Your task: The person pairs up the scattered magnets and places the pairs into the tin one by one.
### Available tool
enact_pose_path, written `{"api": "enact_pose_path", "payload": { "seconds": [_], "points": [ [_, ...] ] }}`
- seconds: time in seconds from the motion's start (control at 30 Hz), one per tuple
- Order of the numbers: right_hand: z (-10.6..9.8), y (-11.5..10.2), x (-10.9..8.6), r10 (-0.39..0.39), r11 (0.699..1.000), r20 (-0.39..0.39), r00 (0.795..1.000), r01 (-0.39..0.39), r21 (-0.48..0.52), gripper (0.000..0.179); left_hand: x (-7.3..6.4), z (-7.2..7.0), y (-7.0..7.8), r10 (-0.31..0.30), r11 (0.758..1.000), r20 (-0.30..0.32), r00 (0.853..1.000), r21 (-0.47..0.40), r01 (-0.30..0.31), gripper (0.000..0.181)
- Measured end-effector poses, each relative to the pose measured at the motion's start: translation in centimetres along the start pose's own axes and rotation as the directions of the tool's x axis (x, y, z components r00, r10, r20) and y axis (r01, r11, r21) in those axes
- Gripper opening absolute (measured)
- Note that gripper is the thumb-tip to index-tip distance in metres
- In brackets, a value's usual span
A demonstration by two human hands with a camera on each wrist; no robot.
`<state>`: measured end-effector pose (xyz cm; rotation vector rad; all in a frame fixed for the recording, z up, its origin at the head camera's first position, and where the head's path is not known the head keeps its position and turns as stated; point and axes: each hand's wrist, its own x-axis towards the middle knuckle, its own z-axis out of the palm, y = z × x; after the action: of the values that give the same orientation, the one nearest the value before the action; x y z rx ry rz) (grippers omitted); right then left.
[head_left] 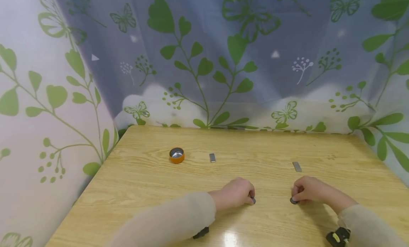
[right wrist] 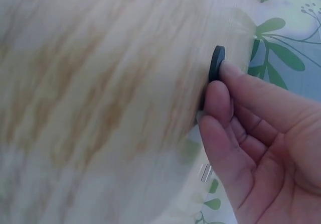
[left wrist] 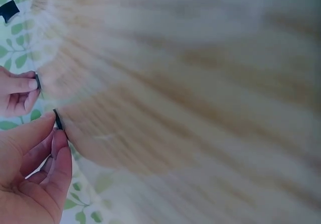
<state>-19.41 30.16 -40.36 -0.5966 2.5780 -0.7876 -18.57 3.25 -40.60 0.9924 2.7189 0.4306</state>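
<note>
My left hand [head_left: 235, 193] pinches a small dark disc [head_left: 254, 200] between thumb and fingers, low over the wooden table. In the left wrist view that disc [left wrist: 58, 119] shows edge-on at the fingertips. To the right, my right hand [head_left: 310, 190] pinches a second dark disc [head_left: 293, 201], at or just above the tabletop. The right wrist view shows this black disc [right wrist: 216, 63] standing on edge, partly hidden by the thumb and fingers. A short gap separates the two hands. Whether either disc touches the wood I cannot tell.
Farther back on the table [head_left: 255, 144] lie two thin grey rectangular plates, one left of centre [head_left: 212, 157], one behind the right hand [head_left: 297, 166]. An orange metal-lined bowl [head_left: 177, 159] stands back left. A leaf-patterned curtain [head_left: 204, 62] borders the table's far edge.
</note>
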Motion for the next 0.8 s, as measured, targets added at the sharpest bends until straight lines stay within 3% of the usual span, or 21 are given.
{"api": "enact_pose_path", "payload": {
  "seconds": [0.23,0.8],
  "points": [
    [0.4,-0.7,0.2,-0.004,0.999,-0.011,1.000,0.003,-0.040,0.015,1.0,0.6,0.8,0.030,0.999,0.001,1.000,0.029,-0.030,0.010],
    [0.8,-1.2,0.9,-0.028,0.997,0.035,0.999,0.025,0.076,0.016,2.4,0.3,2.6,0.066,0.993,-0.002,0.998,0.100,-0.066,0.012]
  ]
}}
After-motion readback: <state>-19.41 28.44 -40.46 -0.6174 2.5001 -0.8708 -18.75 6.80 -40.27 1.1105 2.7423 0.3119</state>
